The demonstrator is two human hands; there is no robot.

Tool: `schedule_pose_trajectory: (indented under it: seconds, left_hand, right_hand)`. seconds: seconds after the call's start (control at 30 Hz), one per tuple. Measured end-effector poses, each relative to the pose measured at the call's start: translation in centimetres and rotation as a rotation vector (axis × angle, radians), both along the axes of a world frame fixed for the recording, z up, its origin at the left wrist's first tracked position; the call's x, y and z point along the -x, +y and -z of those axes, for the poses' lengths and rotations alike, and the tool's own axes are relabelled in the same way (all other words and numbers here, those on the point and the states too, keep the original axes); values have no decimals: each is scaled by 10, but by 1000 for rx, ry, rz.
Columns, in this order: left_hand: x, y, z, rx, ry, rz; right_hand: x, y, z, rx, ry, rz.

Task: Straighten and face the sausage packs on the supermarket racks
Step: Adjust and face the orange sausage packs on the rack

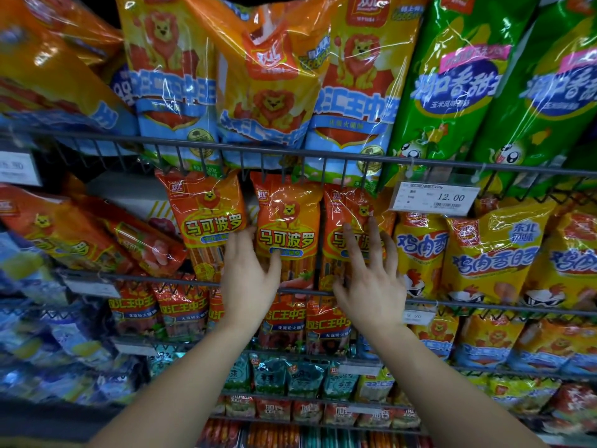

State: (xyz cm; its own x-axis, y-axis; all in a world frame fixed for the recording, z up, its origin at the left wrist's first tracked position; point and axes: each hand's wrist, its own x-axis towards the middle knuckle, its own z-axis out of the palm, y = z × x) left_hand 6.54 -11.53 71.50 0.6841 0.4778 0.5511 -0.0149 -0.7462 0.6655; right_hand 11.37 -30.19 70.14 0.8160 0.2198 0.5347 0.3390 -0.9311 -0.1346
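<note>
Three orange sausage packs stand upright in the middle wire rack: a left pack (206, 218), a middle pack (287, 227) and a right pack (349, 221). My left hand (250, 279) has spread fingers against the gap between the left and middle packs, thumb on the middle one. Over the lower half of the right pack lies my right hand (371, 276), flat and with fingers apart. Neither hand closes around a pack. More orange packs (80, 234) to the left lean sideways.
Grey wire rack rails (290, 153) cross above and below the packs. Big lion-print bags (174, 76) and green bags (452, 92) fill the rack above. Yellow chicken-sausage packs (491, 250) stand to the right. A price tag (434, 197) reads 12.00. Lower racks hold several smaller packs (284, 318).
</note>
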Motion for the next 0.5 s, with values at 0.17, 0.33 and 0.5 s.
schedule_pose_trajectory:
  seconds: [0.17, 0.33, 0.5]
  left_hand:
    - [-2, -1, -5, -522, 130, 57]
    - [-5, -8, -1, -535, 382, 73]
    - [-6, -7, -3, -551, 385, 54]
  right_hand:
    - [0, 1, 2, -14, -12, -17]
    - [-2, -2, 3, -5, -3, -32]
    - [-3, 0, 5, -20, -31, -36]
